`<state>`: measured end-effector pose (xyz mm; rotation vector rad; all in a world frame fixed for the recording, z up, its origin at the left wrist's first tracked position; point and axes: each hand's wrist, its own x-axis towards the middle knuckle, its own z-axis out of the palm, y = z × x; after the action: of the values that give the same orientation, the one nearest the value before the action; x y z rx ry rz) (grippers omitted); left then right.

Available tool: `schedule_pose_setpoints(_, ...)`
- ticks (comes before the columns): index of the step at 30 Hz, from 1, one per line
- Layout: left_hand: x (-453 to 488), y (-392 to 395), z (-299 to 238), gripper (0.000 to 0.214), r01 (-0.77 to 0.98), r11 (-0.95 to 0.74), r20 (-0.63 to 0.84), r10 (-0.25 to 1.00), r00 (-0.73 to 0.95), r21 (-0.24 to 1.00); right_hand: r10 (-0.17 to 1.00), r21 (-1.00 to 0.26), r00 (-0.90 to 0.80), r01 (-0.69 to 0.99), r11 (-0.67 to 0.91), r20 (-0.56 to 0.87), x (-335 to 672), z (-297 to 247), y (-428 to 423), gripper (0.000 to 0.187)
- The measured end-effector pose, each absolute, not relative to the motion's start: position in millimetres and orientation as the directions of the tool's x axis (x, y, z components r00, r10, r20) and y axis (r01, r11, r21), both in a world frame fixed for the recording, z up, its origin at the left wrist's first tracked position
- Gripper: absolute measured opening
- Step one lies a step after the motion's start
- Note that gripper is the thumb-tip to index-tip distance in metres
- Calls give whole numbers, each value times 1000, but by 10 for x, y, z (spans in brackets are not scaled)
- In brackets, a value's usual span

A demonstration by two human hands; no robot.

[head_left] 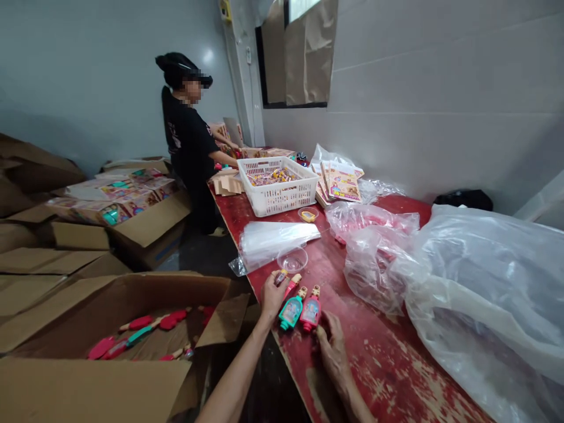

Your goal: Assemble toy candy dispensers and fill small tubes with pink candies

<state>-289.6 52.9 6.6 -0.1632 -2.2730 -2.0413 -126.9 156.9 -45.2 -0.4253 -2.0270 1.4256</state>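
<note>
My left hand (272, 295) is closed around a small vial with a yellow cap (281, 278), over the table's left edge. Right beside it lie a pink-red bottle-shaped toy (292, 285), partly covered by the hand, and a green bottle-shaped toy (291, 312) with a picture on its front. A second pink-red bottle-shaped toy (311, 311) lies to the right of the green one. My right hand (333, 346) rests by that toy's lower end with loosely bent fingers apart; whether it touches the toy is hard to see.
On the red table (370, 352) stand a white basket (286, 202) of small vials, clear plastic sleeves (277, 239), shallow clear dishes (292, 259) and large plastic bags (484, 294). An open carton (132, 288) holding toys is at left. A co-worker (189, 141) stands beyond.
</note>
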Motion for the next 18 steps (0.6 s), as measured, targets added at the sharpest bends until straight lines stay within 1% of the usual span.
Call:
schedule_pose_setpoints(2,-2934,506,41,22,47,-39,45,-37,-998,998,563,-933,-769,-118,341,303,-1231,-440,1566,30)
schedule_pose_setpoints(4,-2974,467,47,19,-45,-184,-61,-86,-994,982,554,-936,-773,-147,319,310,-1212,-426,1563,28)
schedule_pose_setpoints(7,-3026,378,152,19,-144,-367,-185,-78,-980,919,540,-943,-785,-167,289,305,-1201,-411,1561,26)
schedule_pose_setpoints(9,-3044,310,274,24,-177,-459,-211,-24,-977,871,527,-954,-805,-160,253,275,-1196,-408,1558,26)
schedule_pose_setpoints(12,-3046,236,472,30,-217,-540,-197,95,-976,813,484,-980,-855,-136,142,189,-1185,-408,1553,30)
schedule_pose_setpoints(14,-3047,221,578,29,-261,-577,-183,191,-964,774,455,-990,-880,-111,87,138,-1180,-408,1550,33)
schedule_pose_setpoints(16,-3062,231,653,25,-322,-606,-184,281,-942,728,439,-994,-891,-90,70,111,-1181,-417,1540,35)
schedule_pose_setpoints(18,-3094,259,701,20,-382,-610,-210,337,-918,694,441,-994,-892,-82,66,103,-1189,-446,1519,36)
